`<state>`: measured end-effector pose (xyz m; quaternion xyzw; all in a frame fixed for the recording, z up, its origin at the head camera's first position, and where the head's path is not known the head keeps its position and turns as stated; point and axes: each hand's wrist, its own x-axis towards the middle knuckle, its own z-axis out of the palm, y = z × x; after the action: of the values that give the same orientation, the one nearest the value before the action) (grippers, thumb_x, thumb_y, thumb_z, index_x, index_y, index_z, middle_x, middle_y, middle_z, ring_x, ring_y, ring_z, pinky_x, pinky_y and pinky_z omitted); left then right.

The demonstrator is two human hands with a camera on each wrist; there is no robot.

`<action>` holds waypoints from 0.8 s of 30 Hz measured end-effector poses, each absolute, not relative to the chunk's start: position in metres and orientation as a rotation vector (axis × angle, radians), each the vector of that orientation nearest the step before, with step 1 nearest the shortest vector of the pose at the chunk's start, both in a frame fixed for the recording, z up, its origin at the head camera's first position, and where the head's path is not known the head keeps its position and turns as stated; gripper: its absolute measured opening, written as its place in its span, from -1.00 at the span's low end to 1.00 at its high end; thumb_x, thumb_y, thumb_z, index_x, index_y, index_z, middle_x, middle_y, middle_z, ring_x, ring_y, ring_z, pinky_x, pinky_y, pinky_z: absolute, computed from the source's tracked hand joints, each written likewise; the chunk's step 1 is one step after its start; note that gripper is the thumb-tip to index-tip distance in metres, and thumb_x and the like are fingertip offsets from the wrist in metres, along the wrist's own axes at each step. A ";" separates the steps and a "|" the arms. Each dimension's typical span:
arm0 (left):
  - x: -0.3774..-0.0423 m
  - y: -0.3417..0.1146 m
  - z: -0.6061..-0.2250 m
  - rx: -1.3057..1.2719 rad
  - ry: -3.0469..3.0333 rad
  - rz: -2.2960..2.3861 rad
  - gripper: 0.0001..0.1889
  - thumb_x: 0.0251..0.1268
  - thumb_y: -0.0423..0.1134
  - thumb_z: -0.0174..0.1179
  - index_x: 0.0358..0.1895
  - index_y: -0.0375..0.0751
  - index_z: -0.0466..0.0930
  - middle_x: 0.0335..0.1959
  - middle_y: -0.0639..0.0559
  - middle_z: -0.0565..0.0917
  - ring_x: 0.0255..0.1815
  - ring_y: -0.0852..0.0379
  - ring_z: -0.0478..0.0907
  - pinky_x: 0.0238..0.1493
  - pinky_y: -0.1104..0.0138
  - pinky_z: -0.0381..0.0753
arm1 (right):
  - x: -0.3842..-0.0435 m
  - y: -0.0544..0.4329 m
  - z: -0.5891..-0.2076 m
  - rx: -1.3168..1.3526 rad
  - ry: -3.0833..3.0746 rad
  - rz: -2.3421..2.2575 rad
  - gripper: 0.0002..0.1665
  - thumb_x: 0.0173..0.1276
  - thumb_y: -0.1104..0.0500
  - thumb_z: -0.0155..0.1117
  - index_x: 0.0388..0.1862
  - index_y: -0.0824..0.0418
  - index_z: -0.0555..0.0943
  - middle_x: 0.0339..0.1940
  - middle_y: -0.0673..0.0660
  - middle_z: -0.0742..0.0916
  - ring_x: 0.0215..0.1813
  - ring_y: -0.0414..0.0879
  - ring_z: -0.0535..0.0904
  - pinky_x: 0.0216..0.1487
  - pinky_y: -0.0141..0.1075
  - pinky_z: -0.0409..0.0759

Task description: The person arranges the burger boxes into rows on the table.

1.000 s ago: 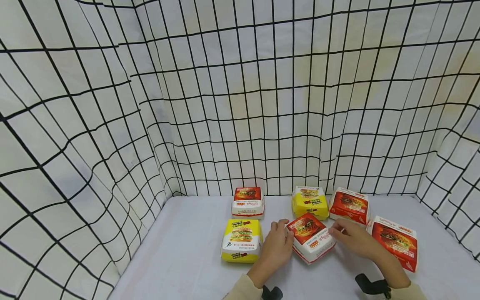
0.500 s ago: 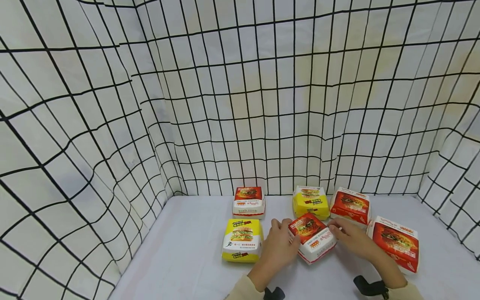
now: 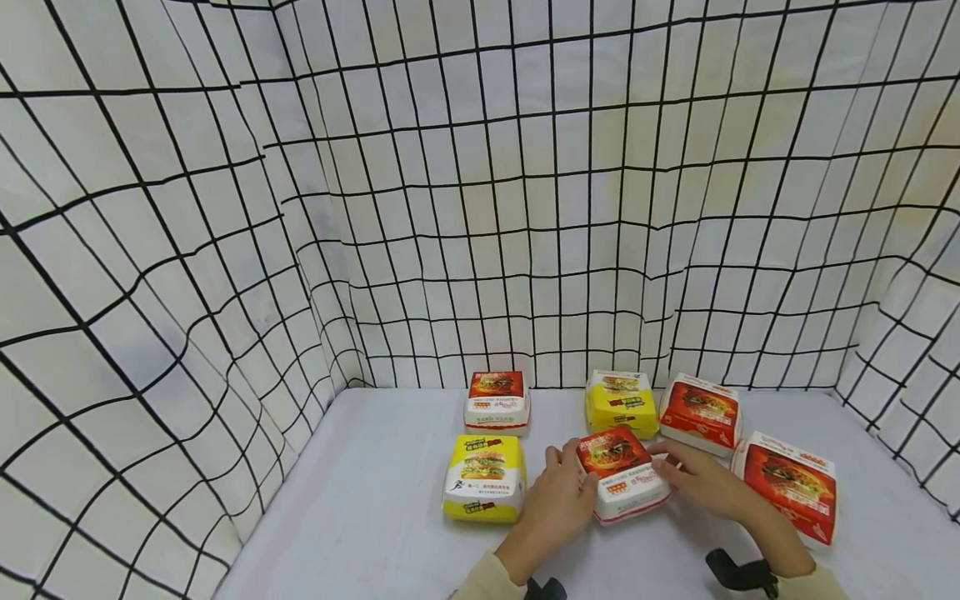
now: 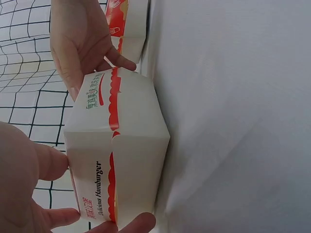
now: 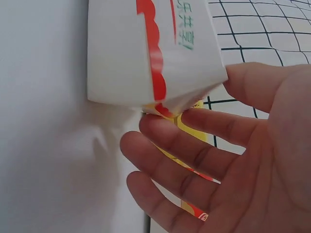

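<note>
A red-and-white hamburger box [image 3: 617, 471] sits on the white cloth between both hands, turned slightly askew. My left hand [image 3: 551, 510] grips its left side; in the left wrist view the thumb and fingertips lie along the box's wall [image 4: 92, 160]. With thumb and forefinger my right hand [image 3: 705, 477] holds the box's right side. Its other fingers [image 5: 155, 155] are spread and bent below the box corner in the right wrist view. The underside of the box is hidden.
A yellow box [image 3: 484, 479] stands left of my left hand, with a red-and-white box [image 3: 497, 404] behind it. Further back are another yellow box [image 3: 621, 404] and a red box [image 3: 700, 412]. A larger red box [image 3: 787, 487] lies right. Black netting [image 3: 495, 250] encloses the table.
The held box has turned a little clockwise, its front edge now squarer to me. My left thumb has come onto its left side. The other boxes keep their places.
</note>
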<state>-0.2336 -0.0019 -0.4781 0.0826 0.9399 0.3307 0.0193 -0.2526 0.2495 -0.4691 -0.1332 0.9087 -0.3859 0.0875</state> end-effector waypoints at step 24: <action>-0.215 -0.022 -0.489 0.394 2.805 1.277 -0.29 0.55 0.09 0.07 0.63 -0.03 0.10 0.36 -0.17 0.38 0.08 -0.04 0.58 0.07 -0.01 0.58 | -0.249 0.236 -0.468 -0.478 2.512 -1.133 -0.15 0.54 -0.15 0.16 0.60 0.25 0.17 -0.36 0.09 0.66 -0.28 -0.01 0.55 -0.31 -0.19 0.50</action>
<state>-0.2145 -0.0219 -0.4885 0.1267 0.9026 0.4111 0.0174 -0.2492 0.2364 -0.4680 -0.1685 0.8848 -0.3991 0.1716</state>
